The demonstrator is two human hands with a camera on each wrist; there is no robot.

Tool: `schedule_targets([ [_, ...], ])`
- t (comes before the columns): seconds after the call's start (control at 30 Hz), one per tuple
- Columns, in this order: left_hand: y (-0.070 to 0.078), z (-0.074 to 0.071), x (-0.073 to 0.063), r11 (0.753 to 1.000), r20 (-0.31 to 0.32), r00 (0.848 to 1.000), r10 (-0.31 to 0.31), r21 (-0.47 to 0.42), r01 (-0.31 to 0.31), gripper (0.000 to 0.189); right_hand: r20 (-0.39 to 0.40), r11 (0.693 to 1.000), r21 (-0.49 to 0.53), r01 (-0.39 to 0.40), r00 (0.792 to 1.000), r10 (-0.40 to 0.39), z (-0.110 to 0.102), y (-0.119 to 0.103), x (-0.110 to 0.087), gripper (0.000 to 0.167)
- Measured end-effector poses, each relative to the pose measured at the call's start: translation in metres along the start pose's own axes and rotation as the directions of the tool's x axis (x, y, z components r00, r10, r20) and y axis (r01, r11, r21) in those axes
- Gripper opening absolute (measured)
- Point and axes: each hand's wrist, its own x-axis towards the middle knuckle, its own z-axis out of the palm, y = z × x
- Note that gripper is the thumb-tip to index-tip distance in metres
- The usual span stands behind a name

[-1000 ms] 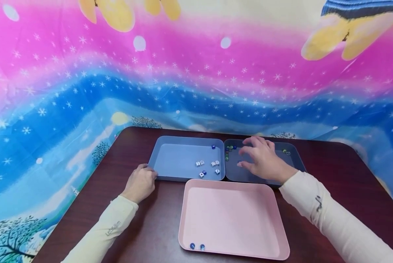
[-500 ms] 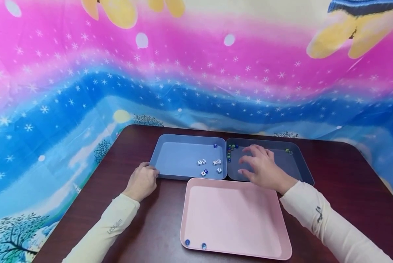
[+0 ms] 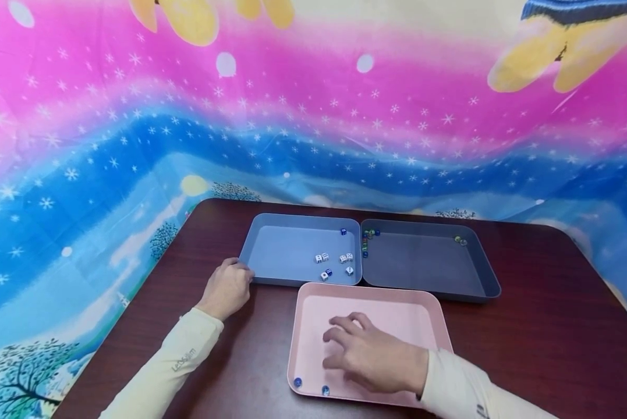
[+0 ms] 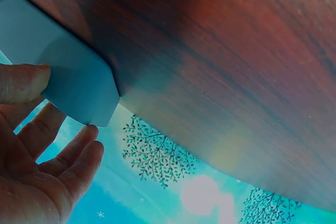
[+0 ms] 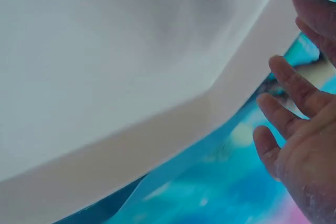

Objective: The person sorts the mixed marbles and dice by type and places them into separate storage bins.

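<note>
My left hand [image 3: 227,289] grips the left rim of the blue tray [image 3: 276,244]; in the left wrist view the thumb [image 4: 31,80] lies on the tray's outer wall, the fingers beyond the rim. Several white dice [image 3: 324,276] and a few dark blue dice [image 3: 343,231] lie in that tray. Over the pink tray [image 3: 313,314] hovers my right hand [image 3: 371,355], fingers spread and slightly bent, holding nothing. The right wrist view shows these fingers [image 5: 294,80] apart near the tray's wall. Two blue glass marbles [image 3: 298,382] rest along the pink tray's near left edge.
A dark grey tray [image 3: 423,265] adjoins the blue tray on the right. Several coloured marbles [image 3: 365,244] line its left wall, and two greenish marbles [image 3: 460,240] lie at its far right. All three trays stand on a dark wooden table [image 3: 544,302] before a printed cloth [image 3: 313,116].
My right hand has moved from above the dark grey tray down to the pink tray. A blue marble has come to the grey tray's left wall. The left hand keeps its hold.
</note>
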Motion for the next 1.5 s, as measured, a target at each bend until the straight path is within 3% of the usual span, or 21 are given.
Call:
schedule_targets([
  [0.07, 0.0, 0.0, 0.0, 1.0, 0.001, 1.0, -0.002, 0.0, 0.002, 0.016, -0.007, 0.996, -0.068, 0.065, 0.998, -0.066, 0.004, -0.007, 0.003, 0.023],
  [0.2, 0.0, 0.002, 0.0, 1.0, 0.011, 1.0, -0.006, 0.004, 0.006, 0.016, 0.004, 0.987, -0.099, 0.124, 0.992, -0.124, 0.011, -0.013, 0.006, 0.012],
  [0.73, 0.001, -0.001, 0.002, 1.0, -0.026, 0.999, 0.028, 0.01, -0.027, 0.016, -0.004, 0.965, -0.197, 0.17, 0.985, -0.174, 0.019, -0.018, 0.014, 0.008],
  [1.03, 0.001, -0.001, 0.003, 1.0, -0.026, 1.0, 0.016, 0.0, -0.016, 0.015, 0.032, 0.964, -0.195, 0.178, 0.984, -0.175, 0.021, -0.019, 0.012, 0.005],
  [1.23, 0.001, -0.001, 0.001, 1.0, -0.019, 1.0, 0.009, -0.008, -0.01, 0.015, 0.004, 0.989, -0.108, 0.1, 0.995, -0.1, 0.018, -0.012, 0.004, 0.005],
  [1.37, 0.0, 0.0, -0.001, 1.0, -0.006, 1.0, -0.007, -0.013, 0.007, 0.015, -0.022, 0.999, -0.011, -0.034, 0.999, 0.034, 0.005, -0.004, -0.006, 0.006],
  [1.5, -0.001, 0.002, -0.003, 1.0, 0.004, 1.0, -0.021, -0.018, 0.021, 0.016, -0.041, 0.979, 0.097, -0.181, 0.982, 0.186, -0.014, 0.008, -0.019, 0.01],
])
